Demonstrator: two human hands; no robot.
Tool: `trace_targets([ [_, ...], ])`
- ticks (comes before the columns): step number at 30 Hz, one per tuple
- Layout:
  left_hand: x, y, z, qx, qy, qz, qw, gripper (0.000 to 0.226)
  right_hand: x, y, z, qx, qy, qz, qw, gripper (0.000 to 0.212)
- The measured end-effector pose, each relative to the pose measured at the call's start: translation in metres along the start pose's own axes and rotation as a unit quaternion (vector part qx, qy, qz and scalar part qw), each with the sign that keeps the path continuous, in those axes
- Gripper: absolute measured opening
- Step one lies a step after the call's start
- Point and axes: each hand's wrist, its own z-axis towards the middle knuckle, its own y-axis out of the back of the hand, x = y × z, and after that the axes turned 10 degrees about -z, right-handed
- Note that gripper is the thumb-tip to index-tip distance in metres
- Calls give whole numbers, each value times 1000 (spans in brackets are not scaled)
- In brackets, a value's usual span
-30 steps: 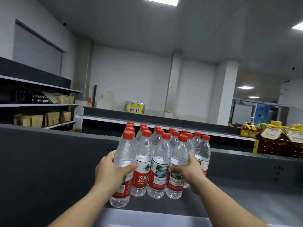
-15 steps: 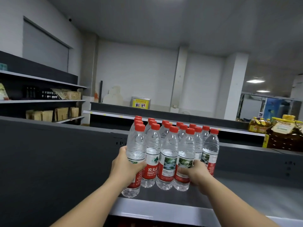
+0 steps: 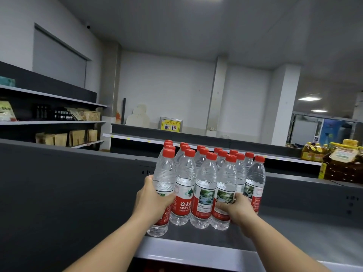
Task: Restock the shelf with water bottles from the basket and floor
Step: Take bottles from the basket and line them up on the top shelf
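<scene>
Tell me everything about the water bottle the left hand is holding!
The front-left water bottle is clear plastic with a red screw cap, ribbed shoulders and a red and white label partly hidden by fingers. It looks full and unopened. It stands upright at the near-left corner of the bottle group, closest to the front edge of the grey shelf, slightly ahead of its neighbours. The left hand wraps around its middle from the left side. Its right side seems to touch the next bottle.

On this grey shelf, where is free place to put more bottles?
Bare grey shelf lies right of the red-capped clear water bottles, up to the dark back panel. Left is crowded: left hand and bottles sit against the dark side panel.
</scene>
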Motion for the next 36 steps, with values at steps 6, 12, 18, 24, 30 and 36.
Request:
trace_targets([
  [6,-1,3,-3,27,10,3,1000,74,2,-3,-6,-3,-7,-25,1000,35],
  [12,-5,17,-24,53,24,8,998,103,17,-9,-36,-22,-25,-54,998,22],
  [18,2,68,-79,61,53,14,997,107,55,-37,-111,-91,13,-54,994,32],
  [24,58,162,-178,65,115,9,991,56,67,-122,-248,-68,66,30,995,26],
  [30,183,255,-308,77,289,16,954,37,-1,-261,-389,74,-42,53,995,18],
  [36,296,291,-396,84,403,23,911,35,-107,-370,-482,151,-173,-1,973,26],
])
